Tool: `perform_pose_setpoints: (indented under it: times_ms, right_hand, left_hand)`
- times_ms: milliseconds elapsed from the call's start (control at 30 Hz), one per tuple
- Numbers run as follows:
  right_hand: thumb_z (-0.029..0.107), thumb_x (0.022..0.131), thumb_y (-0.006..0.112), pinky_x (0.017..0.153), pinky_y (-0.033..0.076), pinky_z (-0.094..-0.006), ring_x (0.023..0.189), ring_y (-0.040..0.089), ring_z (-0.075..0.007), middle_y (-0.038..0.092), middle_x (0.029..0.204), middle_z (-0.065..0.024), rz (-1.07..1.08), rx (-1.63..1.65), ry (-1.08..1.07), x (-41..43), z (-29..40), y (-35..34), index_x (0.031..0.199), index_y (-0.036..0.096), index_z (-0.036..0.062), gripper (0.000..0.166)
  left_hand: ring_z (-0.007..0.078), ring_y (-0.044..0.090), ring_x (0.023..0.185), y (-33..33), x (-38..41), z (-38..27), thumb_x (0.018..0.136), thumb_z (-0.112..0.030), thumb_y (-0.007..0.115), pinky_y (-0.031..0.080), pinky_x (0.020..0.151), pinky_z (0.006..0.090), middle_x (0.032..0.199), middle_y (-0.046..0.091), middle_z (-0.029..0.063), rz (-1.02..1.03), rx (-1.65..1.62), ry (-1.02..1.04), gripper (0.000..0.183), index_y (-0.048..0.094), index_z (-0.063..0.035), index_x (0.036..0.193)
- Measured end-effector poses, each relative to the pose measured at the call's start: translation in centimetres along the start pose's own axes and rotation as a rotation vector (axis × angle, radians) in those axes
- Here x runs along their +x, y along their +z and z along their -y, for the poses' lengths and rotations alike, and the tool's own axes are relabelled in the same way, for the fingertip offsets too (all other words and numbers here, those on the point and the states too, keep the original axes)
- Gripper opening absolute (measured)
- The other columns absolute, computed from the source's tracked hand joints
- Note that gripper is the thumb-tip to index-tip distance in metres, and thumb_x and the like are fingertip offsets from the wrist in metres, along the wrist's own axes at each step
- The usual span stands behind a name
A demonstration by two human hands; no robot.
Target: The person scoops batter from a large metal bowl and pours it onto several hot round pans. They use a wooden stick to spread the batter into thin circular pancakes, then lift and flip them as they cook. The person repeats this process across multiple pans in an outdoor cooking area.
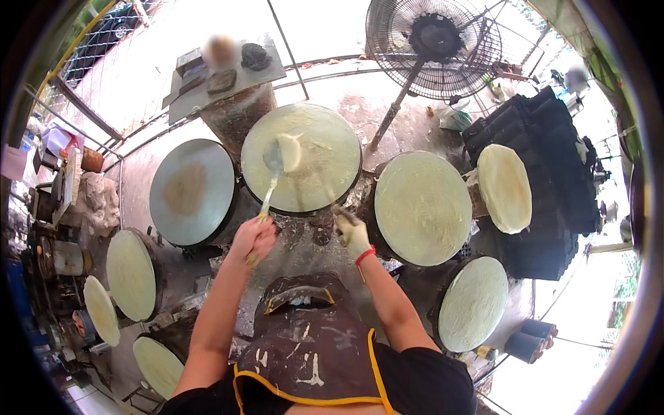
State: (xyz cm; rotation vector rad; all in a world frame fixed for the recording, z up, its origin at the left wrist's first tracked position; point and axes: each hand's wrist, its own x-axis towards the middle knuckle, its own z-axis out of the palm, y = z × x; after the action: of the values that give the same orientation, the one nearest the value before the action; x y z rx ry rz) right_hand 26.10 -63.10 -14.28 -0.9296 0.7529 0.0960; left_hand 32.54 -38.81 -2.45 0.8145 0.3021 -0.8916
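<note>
My left hand (254, 239) grips the yellowish handle of a ladle (271, 157), whose metal bowl is over the round griddle (306, 212) straight ahead. Pale green batter (327, 148) covers that griddle's top, with a lighter crescent beside the ladle. My right hand (354, 233), in a light glove with a red band at the wrist, is closed round a dark handle (340, 210) at the griddle's near edge. Motion blur hides the far end of that tool. To the left is a bare grey griddle (207, 166) with a brown patch. A batter-covered griddle (423, 207) stands to the right.
A stack of thin round pancakes (504, 189) sits at the right, before black ridged sheets (534, 155). More covered griddles (473, 303) (132, 275) curve round both sides. A large pedestal fan (433, 46) and a small table (238, 96) stand beyond; coal cylinders (529, 340) lie lower right.
</note>
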Motion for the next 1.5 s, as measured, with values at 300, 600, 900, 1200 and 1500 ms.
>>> perform_pose_setpoints:
  times_ms: [300,600,900,1200,1500]
  right_hand:
    - [0.013,0.084,0.059,0.045,0.033,-0.0218,0.051,0.041,-0.0051,0.059,0.077,0.0031,0.287,-0.651,-0.073,1.2,0.7,-0.5,0.113,0.06,0.0075,0.03]
    - [0.015,0.086,0.058,0.042,0.031,-0.0196,0.048,0.04,-0.0037,0.055,0.069,0.0056,0.151,-0.383,-0.069,2.2,0.7,-2.9,0.114,0.061,0.0109,0.028]
    - [0.035,0.086,0.057,0.036,0.029,-0.0312,0.041,0.042,-0.0141,0.051,0.061,-0.0023,-0.306,-0.127,0.197,5.3,2.4,-3.8,0.101,0.06,0.0115,0.028]
    - [0.018,0.09,0.054,0.043,0.03,-0.019,0.052,0.039,-0.0036,0.049,0.067,0.0048,0.211,-0.541,-0.027,0.5,-1.4,0.2,0.117,0.057,0.0073,0.03]
    - [0.018,0.092,0.049,0.038,0.031,-0.0187,0.044,0.039,-0.0043,0.05,0.063,0.0038,0.094,-0.206,-0.007,0.9,-9.4,16.7,0.126,0.05,0.0235,0.035]
  left_hand:
    - [0.0047,0.033,0.041,4.5,-5.1,0.5,0.089,-0.008,0.048,0.027,0.033,0.0193,0.059,0.036,-0.002,-0.027,-0.216,-0.039,0.007,0.042,-0.0069,0.084]
    - [0.0045,0.035,0.041,1.6,-11.3,2.5,0.089,-0.007,0.047,0.03,0.033,0.0188,0.059,0.037,-0.0017,-0.417,-0.076,0.153,0.012,0.04,-0.0085,0.079]
    - [0.0043,0.035,0.04,-0.2,-14.7,1.8,0.089,-0.006,0.047,0.03,0.032,0.0187,0.059,0.037,-0.0015,-0.516,-0.143,0.267,0.006,0.043,-0.0068,0.084]
    - [0.0042,0.031,0.038,-3.9,-16.2,-5.1,0.088,-0.005,0.047,0.029,0.029,0.0185,0.061,0.037,0.0001,-0.23,-0.125,0.427,0.009,0.045,-0.0033,0.097]
    - [0.0084,0.036,0.034,-16.1,-7.9,-13.4,0.085,-0.006,0.049,0.029,0.031,0.0239,0.055,0.041,0.0003,-0.288,0.486,0.504,0.017,0.039,-0.0059,0.099]
